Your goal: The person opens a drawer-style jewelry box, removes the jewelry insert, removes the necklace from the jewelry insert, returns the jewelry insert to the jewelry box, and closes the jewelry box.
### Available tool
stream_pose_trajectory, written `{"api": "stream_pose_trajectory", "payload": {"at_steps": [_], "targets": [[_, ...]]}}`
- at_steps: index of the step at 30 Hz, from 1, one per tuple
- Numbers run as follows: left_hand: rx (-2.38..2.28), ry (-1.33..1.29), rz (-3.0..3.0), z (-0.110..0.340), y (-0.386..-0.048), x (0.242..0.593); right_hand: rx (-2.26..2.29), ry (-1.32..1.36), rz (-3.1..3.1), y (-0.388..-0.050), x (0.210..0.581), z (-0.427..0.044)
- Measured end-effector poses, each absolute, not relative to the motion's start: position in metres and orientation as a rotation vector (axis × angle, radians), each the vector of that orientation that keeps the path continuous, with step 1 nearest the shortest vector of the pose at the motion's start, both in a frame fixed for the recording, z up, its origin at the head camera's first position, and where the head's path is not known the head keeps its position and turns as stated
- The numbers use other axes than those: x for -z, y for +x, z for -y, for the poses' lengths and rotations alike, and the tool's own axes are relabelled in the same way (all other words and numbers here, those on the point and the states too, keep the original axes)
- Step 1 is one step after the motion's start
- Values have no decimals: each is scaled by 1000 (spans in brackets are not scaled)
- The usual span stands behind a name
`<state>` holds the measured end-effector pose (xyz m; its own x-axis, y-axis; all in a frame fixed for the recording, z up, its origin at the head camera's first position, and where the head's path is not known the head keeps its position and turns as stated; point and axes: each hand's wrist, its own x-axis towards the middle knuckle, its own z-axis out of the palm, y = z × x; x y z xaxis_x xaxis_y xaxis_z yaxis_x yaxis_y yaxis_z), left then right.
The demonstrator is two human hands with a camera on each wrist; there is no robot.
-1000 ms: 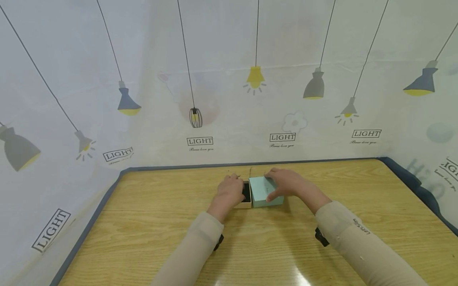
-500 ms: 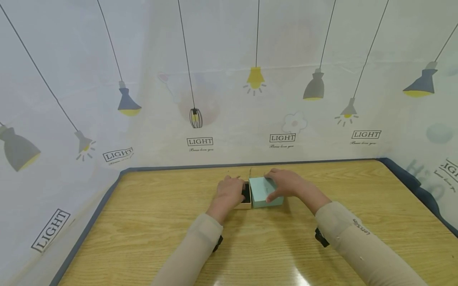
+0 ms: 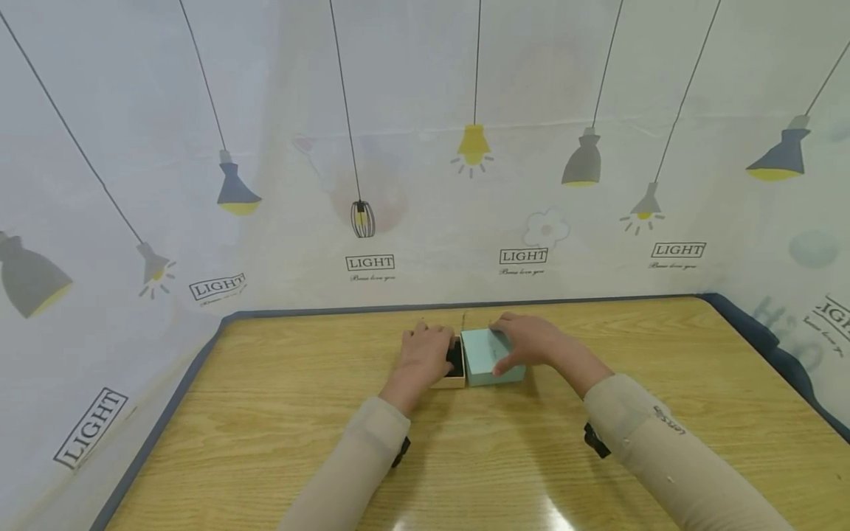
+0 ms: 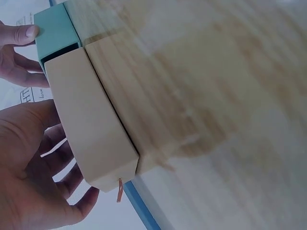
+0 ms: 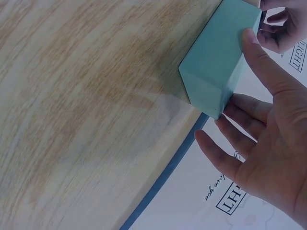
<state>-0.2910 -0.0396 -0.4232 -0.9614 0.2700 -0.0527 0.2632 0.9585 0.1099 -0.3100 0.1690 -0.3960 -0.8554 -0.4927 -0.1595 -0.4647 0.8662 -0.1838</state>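
A small drawer-style gift box lies in two parts near the table's far edge. Its mint-green sleeve [image 3: 488, 358] is on the right; the cream drawer [image 4: 91, 120] with a dark inside sticks out on the left. My left hand [image 3: 423, 358] holds the drawer from above, its thumb at the dark opening and its fingers partly hidden behind the drawer. A short ribbon tab [image 4: 120, 190] hangs from the drawer's end. With the thumb on the near side, my right hand [image 3: 533, 343] grips the sleeve; its other fingers are at the far side and right end.
The wood-grain table [image 3: 299, 413] has a dark blue edge strip [image 3: 345, 310] along the back and sides. Behind it rises a pale cloth backdrop [image 3: 425, 88] printed with hanging lamps. Black wrist straps [image 3: 596, 440] show below the sleeve cuffs.
My left hand has shifted very slightly left, its thumb showing a bit more of the drawer's dark inside. The right hand and the green sleeve stay in place.
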Motion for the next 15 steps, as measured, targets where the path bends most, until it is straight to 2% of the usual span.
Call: {"api": "stream_pose_trajectory", "payload": {"at_steps": [15], "targets": [[-307,438,-3101,46,-295,423,173,-735,-2833,-309,394,-168]]}}
